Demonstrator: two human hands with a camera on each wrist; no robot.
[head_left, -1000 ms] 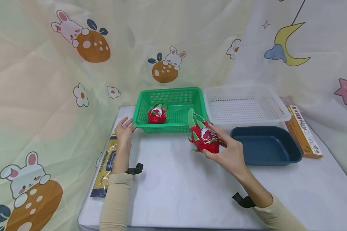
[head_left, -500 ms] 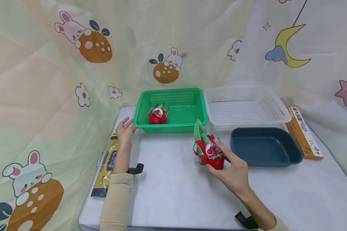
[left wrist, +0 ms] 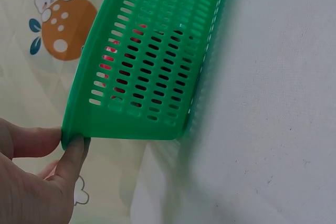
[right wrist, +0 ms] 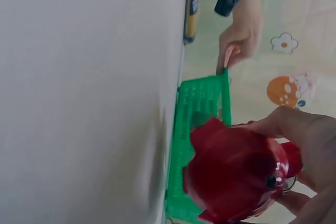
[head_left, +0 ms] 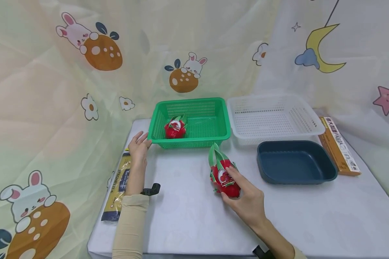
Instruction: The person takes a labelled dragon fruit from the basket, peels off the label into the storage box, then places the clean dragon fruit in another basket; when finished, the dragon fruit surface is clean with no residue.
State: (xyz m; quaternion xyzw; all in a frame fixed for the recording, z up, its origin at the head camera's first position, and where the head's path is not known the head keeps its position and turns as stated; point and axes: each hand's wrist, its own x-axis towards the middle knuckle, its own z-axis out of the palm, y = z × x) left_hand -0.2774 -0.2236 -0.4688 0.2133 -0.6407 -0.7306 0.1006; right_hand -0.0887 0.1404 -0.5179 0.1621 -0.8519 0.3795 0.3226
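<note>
The right hand (head_left: 247,201) has its thumb and fingers bent around a red dragon fruit (head_left: 223,177), so this hand is the nearer one. The left hand (head_left: 138,148) pinches the near left corner of a green basket (head_left: 191,144), fingertips close together on its rim. The held fruit lies well to the right of the left hand, and nearer to the tabletop's (head_left: 181,219) front edge than the basket. Its long axis runs front to back: green leaves point toward the far edge, slightly left, near the basket's right front corner.
</note>
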